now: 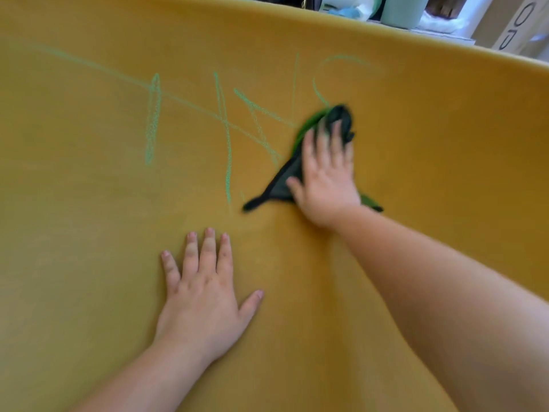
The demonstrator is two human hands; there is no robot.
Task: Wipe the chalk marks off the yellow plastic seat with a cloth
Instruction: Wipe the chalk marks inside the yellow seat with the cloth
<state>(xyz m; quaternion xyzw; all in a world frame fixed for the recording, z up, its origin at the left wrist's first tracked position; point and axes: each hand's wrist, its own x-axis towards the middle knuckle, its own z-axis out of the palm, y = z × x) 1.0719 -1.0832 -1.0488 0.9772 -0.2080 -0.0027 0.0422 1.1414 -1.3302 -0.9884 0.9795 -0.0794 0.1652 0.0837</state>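
Both hands lay on the seat [89,233]. Left hand [205,289] was flat and open at 6 o'clock from frame centre, fingers spread, palm down on bare yellow plastic, holding nothing. Right hand [325,179] was also flat with fingers extended, pressing the cloth [285,179] against the seat at about 2 o'clock from the left hand; hand and cloth were motion-blurred.

Cloth was dark with a green side showing, crumpled. Its long axis ran from a thin tail at 8 o'clock to a bunched end past the fingertips at 1 o'clock; a small corner stuck out beside the wrist at 4 o'clock.

Green chalk marks [225,138] lay at 9 to 12 o'clock from the cloth, several upright strokes crossed by a long slanting line, the nearest touching the cloth. Open yellow surface extended to 3 and 6 o'clock.

Seat rim curved across 12 to 2 o'clock. Beyond it stood a pale green cup [401,10]; contents not visible.
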